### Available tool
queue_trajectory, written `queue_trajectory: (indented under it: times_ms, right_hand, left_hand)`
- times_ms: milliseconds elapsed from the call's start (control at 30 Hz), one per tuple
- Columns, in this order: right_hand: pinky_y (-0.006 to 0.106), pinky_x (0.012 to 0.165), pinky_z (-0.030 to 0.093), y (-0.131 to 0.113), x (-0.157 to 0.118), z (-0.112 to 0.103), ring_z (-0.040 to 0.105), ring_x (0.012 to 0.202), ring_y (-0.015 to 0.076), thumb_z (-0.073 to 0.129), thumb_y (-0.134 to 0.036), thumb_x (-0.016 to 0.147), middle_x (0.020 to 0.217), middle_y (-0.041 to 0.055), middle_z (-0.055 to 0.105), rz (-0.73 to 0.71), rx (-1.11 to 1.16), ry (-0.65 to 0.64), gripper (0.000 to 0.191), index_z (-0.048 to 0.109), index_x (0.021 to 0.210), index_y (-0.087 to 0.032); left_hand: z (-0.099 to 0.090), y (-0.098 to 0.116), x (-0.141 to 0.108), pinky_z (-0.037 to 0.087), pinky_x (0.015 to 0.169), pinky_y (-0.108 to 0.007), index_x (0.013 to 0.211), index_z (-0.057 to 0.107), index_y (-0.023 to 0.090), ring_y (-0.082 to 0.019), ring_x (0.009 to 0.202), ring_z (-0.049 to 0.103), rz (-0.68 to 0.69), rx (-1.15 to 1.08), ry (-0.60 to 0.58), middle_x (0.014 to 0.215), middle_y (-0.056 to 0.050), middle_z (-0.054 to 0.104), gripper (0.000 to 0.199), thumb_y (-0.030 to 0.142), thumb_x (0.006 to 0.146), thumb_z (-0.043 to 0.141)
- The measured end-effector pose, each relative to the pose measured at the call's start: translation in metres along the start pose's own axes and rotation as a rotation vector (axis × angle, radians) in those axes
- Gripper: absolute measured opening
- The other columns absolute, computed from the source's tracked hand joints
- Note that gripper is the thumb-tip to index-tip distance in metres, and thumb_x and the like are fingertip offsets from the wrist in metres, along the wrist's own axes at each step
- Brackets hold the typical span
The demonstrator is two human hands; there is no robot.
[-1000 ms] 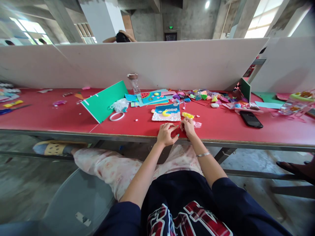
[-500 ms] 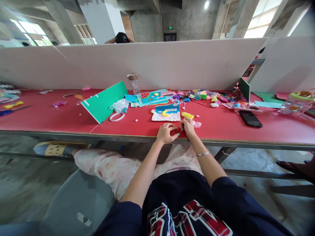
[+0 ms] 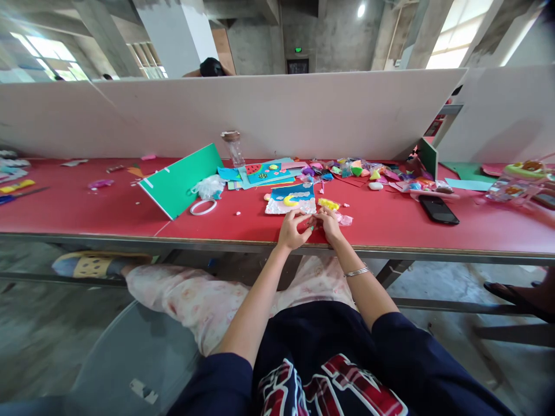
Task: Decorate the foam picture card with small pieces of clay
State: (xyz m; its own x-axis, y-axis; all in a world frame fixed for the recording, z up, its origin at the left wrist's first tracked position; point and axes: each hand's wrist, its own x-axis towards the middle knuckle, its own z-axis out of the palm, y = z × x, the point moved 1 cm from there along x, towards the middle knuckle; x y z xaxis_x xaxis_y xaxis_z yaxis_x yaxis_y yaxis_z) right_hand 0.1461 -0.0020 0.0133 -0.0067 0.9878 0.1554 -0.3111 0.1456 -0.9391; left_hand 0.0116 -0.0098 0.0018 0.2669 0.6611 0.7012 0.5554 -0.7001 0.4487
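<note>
Both hands meet close to the front edge of the red table, just below a small picture [image 3: 277, 207] with a blue top, a white textured lower part and a yellow crescent moon [image 3: 289, 200]. My left hand [image 3: 293, 231] curves with its thumb apart from the fingers, the fingertips reaching toward the right hand. Pinched together are the fingers of my right hand [image 3: 330, 225]; anything between them is too small or hidden to make out. A yellow packet [image 3: 328, 204] lies just beyond the right hand, and a crumpled pink wrapper [image 3: 344, 219] is beside it.
Behind the picture lie a watermelon picture [image 3: 264, 172] and coloured sheets. To the left are a green board [image 3: 182, 182], a white ring [image 3: 203, 207] and a clear bottle [image 3: 234, 150]. Colourful packets [image 3: 355, 167] and a black phone [image 3: 437, 209] are on the right. A white partition [image 3: 260, 115] stands behind.
My left hand has moved slightly up and its fingertips are now closer to the right hand's. The right hand stays pinched in nearly the same place. The view has shifted a little.
</note>
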Motion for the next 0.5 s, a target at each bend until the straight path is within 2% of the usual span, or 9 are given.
queue_trajectory:
  times_ms: [100, 200, 267, 367, 500]
  right_hand:
    - [0.020, 0.042, 0.036, 0.001, 0.001, 0.000, 0.048, 0.045, 0.0101, 0.053, -0.015, 0.059, 0.047, -0.0067, 0.048, 0.009, 0.068, 0.030, 0.022, 0.032, 0.059, -0.021]
    - [0.019, 0.041, 0.035, 0.003, 0.001, -0.001, 0.041, 0.045, 0.0069, 0.056, -0.011, 0.054, 0.051, -0.0083, 0.040, 0.004, 0.119, 0.058, 0.024, 0.034, 0.059, -0.020]
    - [0.020, 0.041, 0.039, 0.003, 0.000, -0.002, 0.042, 0.047, 0.0073, 0.058, -0.014, 0.054, 0.054, -0.0081, 0.040, 0.036, 0.157, 0.036, 0.025, 0.035, 0.060, -0.020]
    - [0.025, 0.043, 0.045, 0.003, 0.000, -0.001, 0.047, 0.047, 0.0098, 0.061, -0.019, 0.055, 0.055, -0.0077, 0.042, 0.077, 0.194, 0.001, 0.028, 0.034, 0.062, -0.021]
    - [0.027, 0.043, 0.046, 0.002, 0.000, -0.001, 0.053, 0.047, 0.0126, 0.060, -0.020, 0.055, 0.055, -0.0075, 0.046, 0.092, 0.191, -0.005, 0.029, 0.033, 0.065, -0.022]
  left_hand:
    - [0.001, 0.004, 0.008, 0.046, 0.093, -0.035, 0.103, 0.065, 0.020, -0.020, 0.101, 0.052, 0.041, 0.019, 0.012, 0.101, -0.006, 0.053, 0.032, 0.022, 0.071, 0.064]
    - [0.004, 0.005, 0.019, 0.048, 0.089, -0.034, 0.093, 0.069, 0.021, -0.019, 0.097, 0.053, 0.060, 0.053, 0.018, 0.097, -0.006, 0.056, 0.019, 0.020, 0.075, 0.062]
    - [0.006, 0.004, 0.026, 0.049, 0.086, -0.035, 0.086, 0.070, 0.021, -0.019, 0.094, 0.054, 0.053, 0.059, 0.027, 0.094, -0.006, 0.057, 0.013, 0.019, 0.074, 0.064]
    - [0.008, -0.003, 0.035, 0.051, 0.083, -0.036, 0.080, 0.071, 0.021, -0.019, 0.091, 0.056, 0.004, 0.001, 0.007, 0.093, -0.006, 0.059, 0.011, 0.019, 0.070, 0.069]
    - [0.011, -0.014, 0.040, 0.052, 0.079, -0.034, 0.075, 0.072, 0.020, -0.018, 0.087, 0.059, -0.116, -0.185, -0.057, 0.091, -0.006, 0.061, 0.012, 0.018, 0.063, 0.074]
